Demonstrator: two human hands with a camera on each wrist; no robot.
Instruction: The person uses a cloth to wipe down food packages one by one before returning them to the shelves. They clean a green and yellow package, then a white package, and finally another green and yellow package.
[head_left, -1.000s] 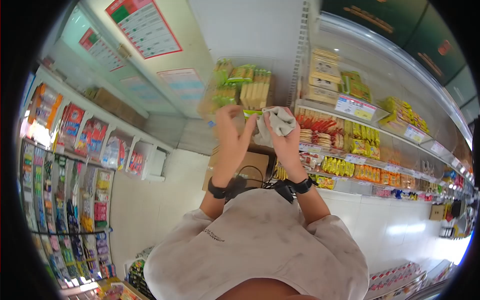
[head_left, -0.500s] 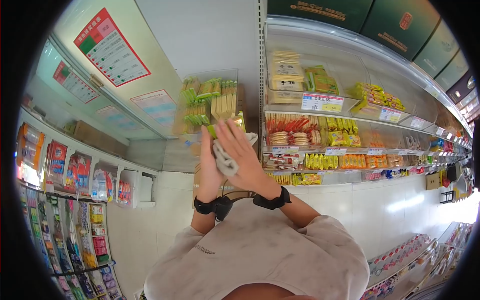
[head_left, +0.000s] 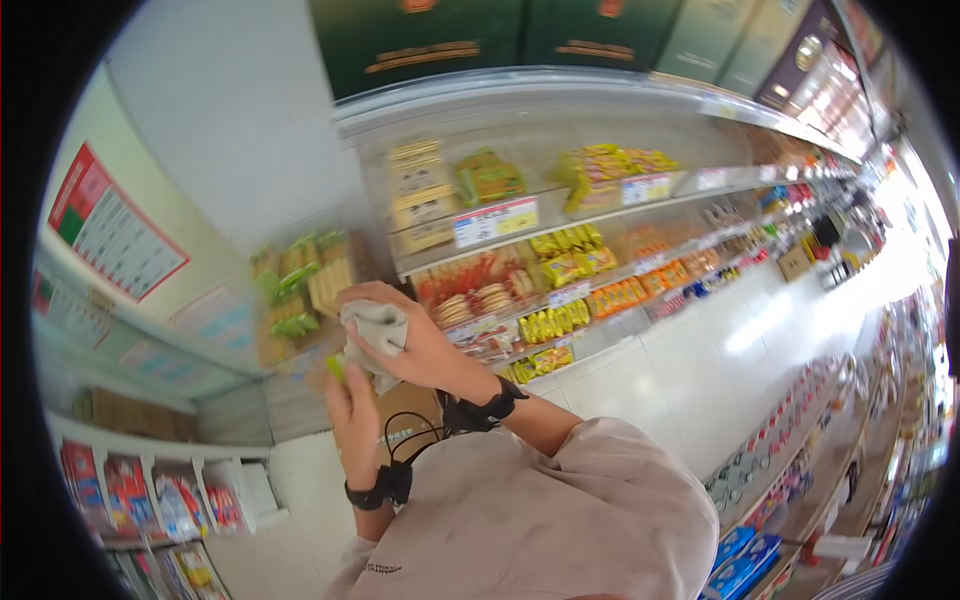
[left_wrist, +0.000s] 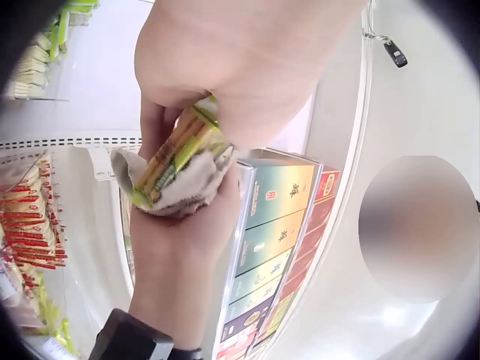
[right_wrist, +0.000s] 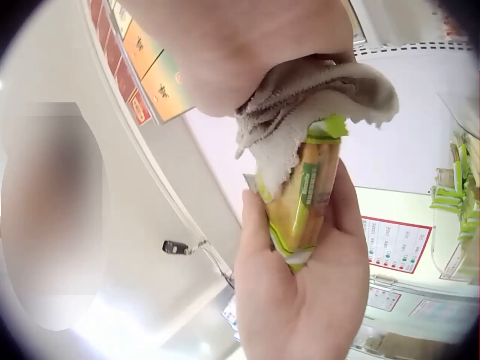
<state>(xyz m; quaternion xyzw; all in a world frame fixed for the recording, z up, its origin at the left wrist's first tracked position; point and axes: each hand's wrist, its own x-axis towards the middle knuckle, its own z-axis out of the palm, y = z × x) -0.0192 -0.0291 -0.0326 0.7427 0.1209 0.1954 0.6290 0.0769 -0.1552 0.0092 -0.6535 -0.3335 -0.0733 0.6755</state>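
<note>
In the head view, the left hand [head_left: 356, 425] comes up from six o'clock, fingers pointing to twelve, its grip closed round a packet [right_wrist: 303, 202]; the right hand [head_left: 424, 345] slants in from four o'clock, its fingers curled about a bunched cloth [head_left: 376, 326]. The packet sits between the two hands, its upper end against the cloth in the right wrist view. A clear bin [head_left: 272, 352] of green-trimmed packs stands at eleven o'clock from the hands, and shelves [head_left: 600, 207] of snacks run off toward two, with pale tiled floor [head_left: 645, 385] beneath. A red-bordered poster [head_left: 118, 222] hangs at ten o'clock. The cloth is light grey, creased and slightly fuzzy along its ragged edge; the packet is narrow and glossy, its wrapper see-through with lime-green ends over tan contents.
</note>
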